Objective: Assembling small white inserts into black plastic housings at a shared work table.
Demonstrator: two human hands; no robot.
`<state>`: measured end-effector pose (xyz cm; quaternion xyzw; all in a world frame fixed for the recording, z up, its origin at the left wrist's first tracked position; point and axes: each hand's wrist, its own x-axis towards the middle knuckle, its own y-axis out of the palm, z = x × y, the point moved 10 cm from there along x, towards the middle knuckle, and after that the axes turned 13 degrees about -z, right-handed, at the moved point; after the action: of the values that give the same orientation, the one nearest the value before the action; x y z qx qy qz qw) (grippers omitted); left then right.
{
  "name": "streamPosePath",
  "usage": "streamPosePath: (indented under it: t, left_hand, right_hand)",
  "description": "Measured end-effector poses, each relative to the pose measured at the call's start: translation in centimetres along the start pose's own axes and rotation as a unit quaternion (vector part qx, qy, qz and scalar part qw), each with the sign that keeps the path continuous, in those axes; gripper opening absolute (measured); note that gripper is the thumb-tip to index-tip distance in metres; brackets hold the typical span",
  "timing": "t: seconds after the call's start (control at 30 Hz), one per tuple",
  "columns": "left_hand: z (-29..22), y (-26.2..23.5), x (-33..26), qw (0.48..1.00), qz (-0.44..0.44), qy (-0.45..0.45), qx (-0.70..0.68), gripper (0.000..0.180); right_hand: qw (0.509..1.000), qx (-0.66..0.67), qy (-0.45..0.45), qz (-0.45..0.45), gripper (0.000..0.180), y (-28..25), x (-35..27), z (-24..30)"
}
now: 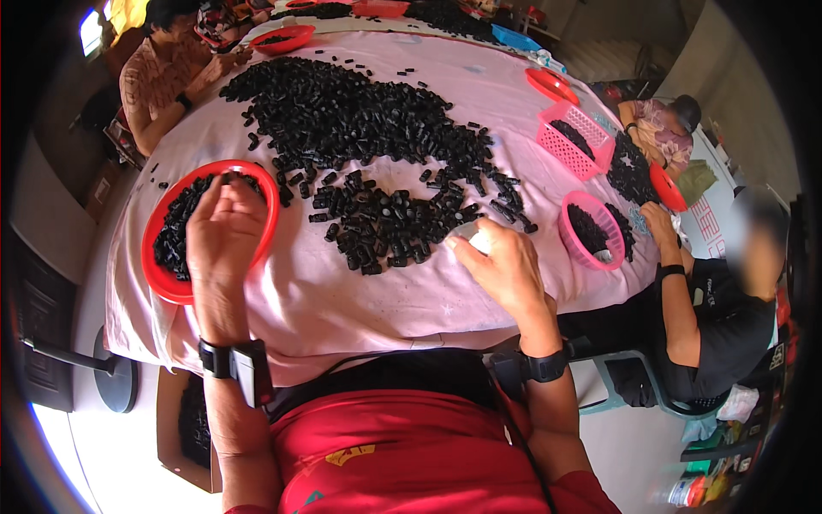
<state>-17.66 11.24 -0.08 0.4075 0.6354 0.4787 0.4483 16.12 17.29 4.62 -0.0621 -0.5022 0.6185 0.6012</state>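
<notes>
Over a red basin (pixel 152 272) of small black cylindrical pieces is my left hand (pixel 227 231), palm turned up and fingers curled. A black piece (pixel 229 177) shows at its fingertips. My right hand (pixel 507 264) is at the near edge of a loose heap of the same black pieces (pixel 385 218). Its thumb and forefinger are closed on a small pale, translucent thing (pixel 466 230), whose kind I cannot make out. Behind the near heap spreads a larger pile of black pieces (pixel 334 111).
A pink tablecloth (pixel 360 313) covers the table. On the right stand a pink round basket (pixel 591 261) and a pink rectangular basket (pixel 548 137), both with black pieces. Co-workers sit at the left and right edges. A cardboard box (pixel 171 428) stands on the floor.
</notes>
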Motion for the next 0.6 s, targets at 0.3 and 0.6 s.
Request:
streamPosePath:
  t: [0.3, 0.6]
  left_hand:
    - [-0.3, 0.4, -0.1, 0.999, 0.006, -0.019, -0.042, 0.023]
    - [13.4, -1.6, -2.7, 0.843, 0.026, -0.135, 0.521, 0.038]
  right_hand:
    - [0.995, -0.045, -0.056, 0.062, 0.041, 4.7, -1.0, 0.3]
    - [0.999, 0.013, -0.035, 0.017, 0.037, 5.1, -1.1, -0.4]
